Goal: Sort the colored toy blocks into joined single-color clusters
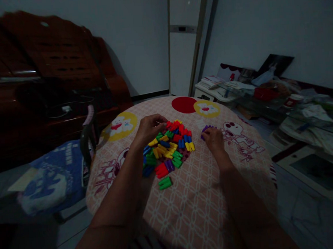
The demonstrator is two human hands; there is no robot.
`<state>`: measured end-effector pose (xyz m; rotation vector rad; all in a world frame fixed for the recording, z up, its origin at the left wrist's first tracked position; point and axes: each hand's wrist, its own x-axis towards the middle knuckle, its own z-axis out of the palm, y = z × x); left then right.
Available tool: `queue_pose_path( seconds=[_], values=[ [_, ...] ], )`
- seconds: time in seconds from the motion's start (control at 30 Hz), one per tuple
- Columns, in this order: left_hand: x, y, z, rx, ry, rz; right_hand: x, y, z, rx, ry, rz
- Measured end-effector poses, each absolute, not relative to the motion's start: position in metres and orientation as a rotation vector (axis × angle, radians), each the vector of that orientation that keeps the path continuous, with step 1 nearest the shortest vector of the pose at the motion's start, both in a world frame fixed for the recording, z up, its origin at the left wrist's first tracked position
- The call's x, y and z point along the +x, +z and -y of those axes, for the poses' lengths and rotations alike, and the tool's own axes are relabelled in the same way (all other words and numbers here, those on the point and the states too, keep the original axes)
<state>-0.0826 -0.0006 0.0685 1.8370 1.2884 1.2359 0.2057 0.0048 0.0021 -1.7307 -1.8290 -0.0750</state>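
A heap of small plastic pegs (pixel 168 149) in red, yellow, blue, green and purple lies in the middle of a round table (pixel 193 198) covered with a pink cartoon-print cloth. My left hand (pixel 150 128) hovers over the heap's far left edge, fingers curled in a pinch; what it holds, if anything, I cannot make out. My right hand (pixel 214 139) rests on the cloth to the right of the heap, fingers closed on purple pegs (pixel 204 129) that stick out at its fingertips. A pair of green pegs (pixel 165 183) lies apart at the near side.
A chair (pixel 84 144) with a blue cushion (pixel 57 176) stands at the table's left. A dark wooden sofa (pixel 39 79) fills the left background. A white standing unit (pixel 182 41) is in the far corner. Cluttered low tables (pixel 266 92) with papers and bags lie to the right.
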Motion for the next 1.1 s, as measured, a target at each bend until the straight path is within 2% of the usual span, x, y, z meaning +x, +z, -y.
queue_pose_path(
  seconds=[0.3, 0.5, 0.63, 0.73, 0.9, 1.1],
  values=[
    [-0.132, 0.085, 0.008, 1.567, 1.598, -1.427, 0.211, -0.005, -0.006, -1.799, -0.224, 1.836],
    [-0.137, 0.092, 0.010, 1.440, 1.843, -1.443, 0.151, 0.013, 0.027, -1.395, -0.076, 2.064],
    [-0.144, 0.093, 0.011, 1.432, 1.871, -1.438, 0.091, 0.009, 0.061, -1.003, 0.051, 2.410],
    [-0.152, 0.092, 0.013, 1.412, 1.852, -1.481, 0.077, 0.002, 0.069, -1.061, 0.046, 2.471],
    [-0.156, 0.095, 0.016, 1.378, 1.932, -1.503, 0.100, -0.003, 0.052, -1.241, -0.007, 2.230],
    [-0.156, 0.098, 0.016, 1.349, 2.030, -1.459, 0.067, 0.007, 0.059, -0.935, 0.012, 2.402]
  ],
)
